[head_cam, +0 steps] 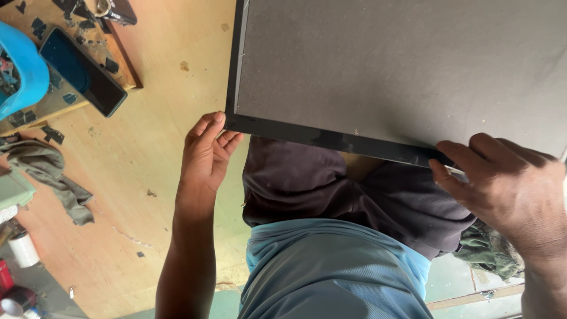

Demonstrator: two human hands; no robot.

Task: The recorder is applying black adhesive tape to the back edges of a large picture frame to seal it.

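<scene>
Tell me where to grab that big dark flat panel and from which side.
Grip the panel by its black frame edge, the near long side over the lap, one hand towards each end. It is wide, thin and flat, so only the rim gives purchase. The left hand already cups the near corner from below, and the right hand pinches the same edge further along.

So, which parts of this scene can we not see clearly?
- Large grey flat panel with black frame: top and right cut off by the head view's edge.
- Right hand: fingertips hidden behind the frame.
- Left hand: thumb hidden.
- Blue plastic object: cropped at the left edge.
</scene>
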